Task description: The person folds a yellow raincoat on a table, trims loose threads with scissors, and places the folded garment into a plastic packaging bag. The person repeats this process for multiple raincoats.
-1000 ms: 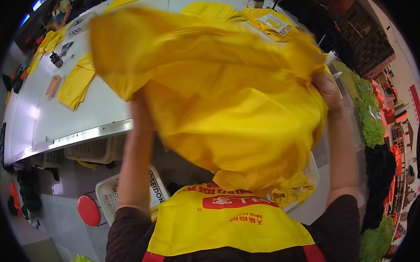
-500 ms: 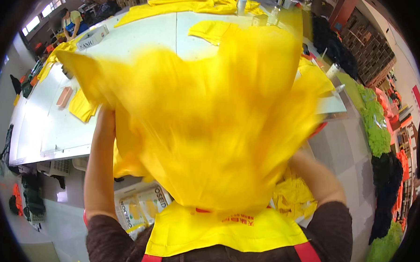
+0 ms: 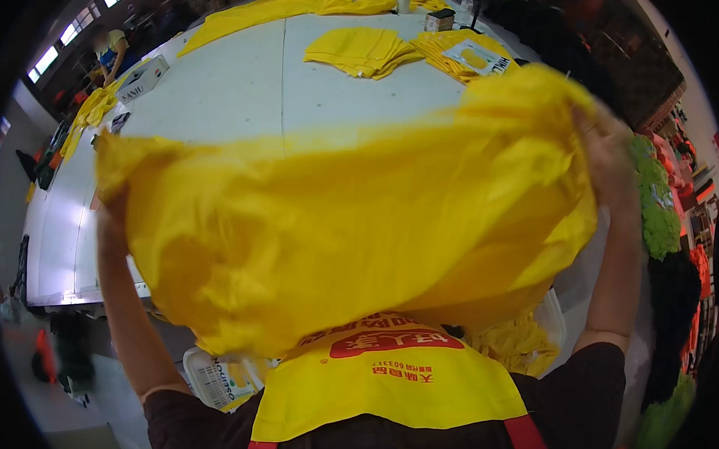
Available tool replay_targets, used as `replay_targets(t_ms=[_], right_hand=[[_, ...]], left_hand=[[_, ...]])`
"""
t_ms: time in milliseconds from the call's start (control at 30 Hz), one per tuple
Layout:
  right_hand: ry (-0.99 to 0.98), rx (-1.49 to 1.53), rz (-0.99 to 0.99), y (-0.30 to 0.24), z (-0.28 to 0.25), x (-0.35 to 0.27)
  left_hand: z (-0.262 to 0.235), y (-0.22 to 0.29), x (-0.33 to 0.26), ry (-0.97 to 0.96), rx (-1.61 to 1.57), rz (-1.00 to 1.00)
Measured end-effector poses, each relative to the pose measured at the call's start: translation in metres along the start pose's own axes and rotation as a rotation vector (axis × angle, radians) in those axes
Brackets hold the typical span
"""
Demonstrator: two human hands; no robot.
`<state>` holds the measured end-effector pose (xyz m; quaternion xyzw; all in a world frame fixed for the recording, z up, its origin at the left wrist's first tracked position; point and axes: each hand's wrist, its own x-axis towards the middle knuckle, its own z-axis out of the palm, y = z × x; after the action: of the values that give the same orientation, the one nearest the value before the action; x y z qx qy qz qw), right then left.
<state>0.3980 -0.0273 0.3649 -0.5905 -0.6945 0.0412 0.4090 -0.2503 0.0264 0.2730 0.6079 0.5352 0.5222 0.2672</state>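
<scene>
A big yellow cloth (image 3: 351, 224) is spread wide in the air in front of me, blurred by motion. My left hand (image 3: 113, 206) grips its left edge, mostly hidden behind the fabric. Up on the right, my right hand (image 3: 607, 151) grips the cloth's upper corner. The cloth hangs above the near edge of a long white table (image 3: 245, 83). I wear a yellow apron with a red print (image 3: 385, 378).
Stacks of folded yellow cloth (image 3: 363, 50) lie far back on the table, with more yellow fabric (image 3: 305, 1) along its far edge. A white crate (image 3: 216, 375) sits by my left leg. Green cloth (image 3: 657, 213) is piled at right. A person (image 3: 110, 49) stands far left.
The cloth has been shaken out from a bunched, raised shape into a wide horizontal spread. My hands moved apart, the right one up and to the right.
</scene>
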Motion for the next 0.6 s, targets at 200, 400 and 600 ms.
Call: replay_targets(t_ms=[200,400,600], right_hand=[[0.726,-0.303,-0.156,0.038,-0.014,0.073],[0.336,-0.320,-0.413,0.134,0.166,0.107],[-0.424,-0.466,-0.051,0.227,0.274,0.042]], left_hand=[[0.063,0.131,0.093,0.459,-0.054,0.229],[0.105,-0.087,0.165,0.171,0.992,0.045],[0.300,-0.078,0.082,-0.238,0.802,0.158]])
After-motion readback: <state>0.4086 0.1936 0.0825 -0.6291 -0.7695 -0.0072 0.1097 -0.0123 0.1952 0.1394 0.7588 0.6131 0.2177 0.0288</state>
